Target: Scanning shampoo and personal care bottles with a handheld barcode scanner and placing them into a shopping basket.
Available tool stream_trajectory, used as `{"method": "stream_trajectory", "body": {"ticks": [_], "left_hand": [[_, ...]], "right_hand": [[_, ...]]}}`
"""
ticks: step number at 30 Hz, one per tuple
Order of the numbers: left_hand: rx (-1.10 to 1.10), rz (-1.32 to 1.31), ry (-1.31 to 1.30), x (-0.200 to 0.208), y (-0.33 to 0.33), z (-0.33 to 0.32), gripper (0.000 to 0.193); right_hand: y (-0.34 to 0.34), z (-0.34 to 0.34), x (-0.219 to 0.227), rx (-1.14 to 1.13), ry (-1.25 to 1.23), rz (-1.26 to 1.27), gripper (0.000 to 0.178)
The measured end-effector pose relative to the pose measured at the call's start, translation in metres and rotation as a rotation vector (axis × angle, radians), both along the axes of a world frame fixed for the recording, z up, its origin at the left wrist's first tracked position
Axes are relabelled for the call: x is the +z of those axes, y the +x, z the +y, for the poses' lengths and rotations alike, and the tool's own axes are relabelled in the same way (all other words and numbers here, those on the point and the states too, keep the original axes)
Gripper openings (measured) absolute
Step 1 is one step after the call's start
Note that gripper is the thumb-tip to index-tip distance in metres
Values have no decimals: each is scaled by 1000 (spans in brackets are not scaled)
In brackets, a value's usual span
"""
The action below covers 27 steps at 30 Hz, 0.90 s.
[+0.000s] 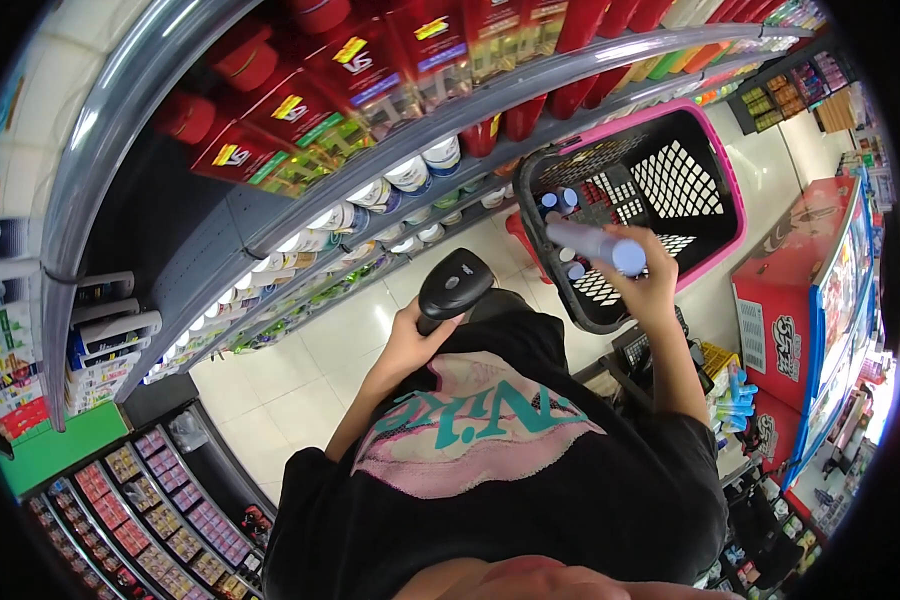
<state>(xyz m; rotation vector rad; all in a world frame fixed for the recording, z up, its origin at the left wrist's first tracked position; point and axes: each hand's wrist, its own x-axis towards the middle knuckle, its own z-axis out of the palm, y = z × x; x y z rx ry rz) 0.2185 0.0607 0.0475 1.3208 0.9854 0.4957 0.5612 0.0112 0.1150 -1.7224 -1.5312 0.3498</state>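
Note:
A black handheld barcode scanner point(457, 283) is gripped in my left hand point(416, 338), its head raised toward the shelves. My right hand point(650, 282) has its fingers wrapped round a pale lilac bottle point(595, 243) with a light blue end, slightly blurred. That bottle is held over the near left side of a black shopping basket point(734, 165) with a pink rim. Inside the basket, several small bottles with blue caps point(567, 199) stand near its left wall, partly hidden by the bottle in my hand.
Grey shelves point(530, 90) on the left and ahead hold red bottles point(355, 65) above and white-lidded jars point(408, 175) below. A red and blue freezer point(795, 300) stands at right. Racks of small packets point(160, 500) are at lower left. Pale floor tiles point(270, 385) lie between.

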Motion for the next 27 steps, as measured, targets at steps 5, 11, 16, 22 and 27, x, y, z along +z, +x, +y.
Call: {"method": "stream_trajectory", "body": {"ticks": [5, 11, 16, 22, 27], "left_hand": [[139, 68, -13, -4, 6, -5, 29], [260, 145, -27, -11, 8, -18, 30], [268, 198, -61, -9, 13, -21, 34], [277, 311, -152, -3, 18, -23, 33], [291, 303, -172, 1, 25, -28, 32]], "right_hand": [[64, 27, -112, -198, -271, -37, 39], [122, 26, -284, -226, -550, -315, 47], [109, 35, -337, -443, -824, -261, 46], [93, 47, -348, -548, -857, -149, 45], [82, 46, -375, -625, -923, -76, 47]]}}
